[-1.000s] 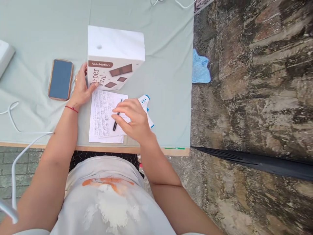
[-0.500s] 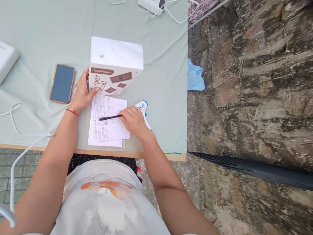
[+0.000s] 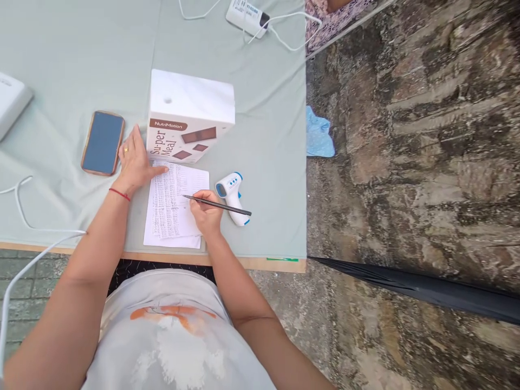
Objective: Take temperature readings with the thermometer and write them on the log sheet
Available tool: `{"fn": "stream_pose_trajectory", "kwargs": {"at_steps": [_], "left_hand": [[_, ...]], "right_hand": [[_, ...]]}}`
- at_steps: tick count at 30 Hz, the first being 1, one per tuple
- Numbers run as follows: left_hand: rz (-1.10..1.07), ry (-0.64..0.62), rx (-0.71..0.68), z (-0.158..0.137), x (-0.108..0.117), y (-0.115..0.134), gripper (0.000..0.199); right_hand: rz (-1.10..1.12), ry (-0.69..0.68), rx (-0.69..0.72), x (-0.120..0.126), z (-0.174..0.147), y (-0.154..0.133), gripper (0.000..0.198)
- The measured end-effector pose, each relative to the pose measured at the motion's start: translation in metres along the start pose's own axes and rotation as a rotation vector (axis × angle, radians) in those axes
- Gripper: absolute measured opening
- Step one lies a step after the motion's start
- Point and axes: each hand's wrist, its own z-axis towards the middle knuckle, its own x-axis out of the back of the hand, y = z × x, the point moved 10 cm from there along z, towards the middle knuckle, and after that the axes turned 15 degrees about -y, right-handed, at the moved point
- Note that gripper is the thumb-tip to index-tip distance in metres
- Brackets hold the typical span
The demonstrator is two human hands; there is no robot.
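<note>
My right hand (image 3: 207, 214) grips a black pen (image 3: 231, 207) whose tip points left over the written sheets of paper (image 3: 189, 181). Spread on the left, my left hand (image 3: 136, 160) has its thumb on the top edge of the sheets and its other fingers on the cloth beside the box. A white "NutriMotion Su-per Meal" box (image 3: 192, 100) stands just beyond the papers. To the right of my right hand lies a white and blue infrared thermometer (image 3: 232, 196). A smartphone (image 3: 103, 143) rests left of my left hand, its screen dark.
A pale green cloth covers the table (image 3: 268, 162). At the back a white power bank (image 3: 247, 17) lies with white cables. Another white device (image 3: 12, 103) is at the left edge. A light blue cloth (image 3: 319, 132) hangs past the right edge, near a stone wall (image 3: 406, 135).
My right hand has shifted left off the thermometer and turned the pen into a writing grip. My left hand has slid down from the box onto the paper's edge.
</note>
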Motion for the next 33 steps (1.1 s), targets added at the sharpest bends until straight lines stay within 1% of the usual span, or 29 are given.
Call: {"fn": "stream_pose_trajectory", "kwargs": {"at_steps": [2,4,10,18,21,25,33], "left_hand": [[0.052,-0.037,0.082,-0.002,-0.004,-0.003,0.161],[0.081,-0.068,0.122,-0.003,-0.007,-0.004,0.168],[0.122,-0.103,0.137,-0.006,-0.011,-0.002,0.178],[0.132,-0.102,0.130,-0.005,-0.009,-0.003,0.178],[0.142,-0.108,0.144,-0.005,-0.010,-0.004,0.178],[0.126,-0.092,0.118,-0.004,-0.010,-0.005,0.178],[0.141,-0.111,0.141,-0.004,-0.010,-0.002,0.178]], "right_hand": [[-0.031,0.011,-0.019,-0.001,-0.001,0.003,0.019],[-0.074,0.009,-0.029,-0.003,-0.001,0.004,0.017],[-0.112,-0.030,-0.051,-0.008,0.001,0.002,0.017],[-0.148,-0.075,-0.017,-0.014,0.004,-0.005,0.016],[-0.162,-0.085,-0.034,-0.015,0.005,-0.005,0.015],[-0.165,-0.099,-0.047,-0.016,0.005,-0.005,0.014],[-0.190,-0.089,-0.015,-0.016,0.005,-0.009,0.012]]}}
